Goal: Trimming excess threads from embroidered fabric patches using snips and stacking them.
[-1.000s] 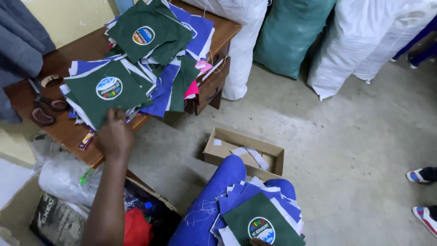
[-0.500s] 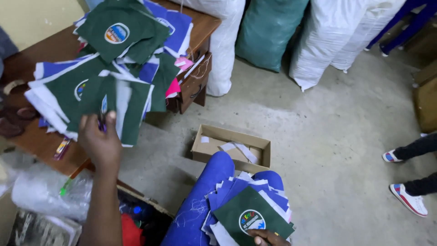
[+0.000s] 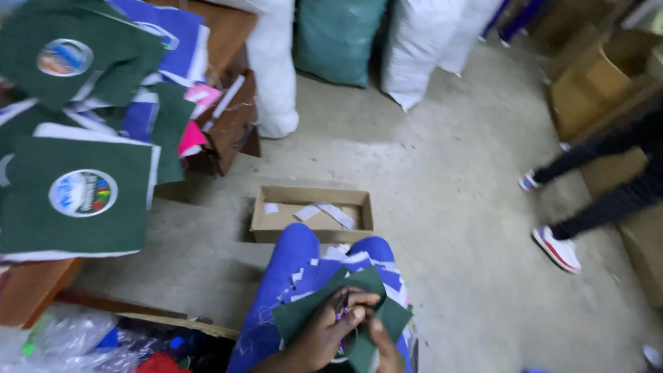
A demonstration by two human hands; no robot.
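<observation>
Both my hands meet on my lap at the bottom of the view. My left hand [image 3: 323, 333] and my right hand [image 3: 384, 347] pinch a dark green fabric piece [image 3: 298, 316] that lies folded over a stack of blue and white fabric pieces [image 3: 324, 266] on my blue-clad legs. Something small and purple [image 3: 340, 314] shows between the fingers; I cannot tell what it is. On the wooden table [image 3: 27, 290] to the left lies a pile of green fabric pieces [image 3: 79, 200] with round coloured emblems.
An open cardboard box [image 3: 312, 215] with white strips stands on the concrete floor in front of my knees. White and green sacks [image 3: 338, 41] line the back. Another person's legs and shoes [image 3: 556, 249] are at the right, beside cardboard boxes [image 3: 594, 83]. Plastic bags [image 3: 76, 338] lie at the lower left.
My left hand has left the pile on the table and come down to my lap, where it now joins the right hand on the green piece. The view has swung right.
</observation>
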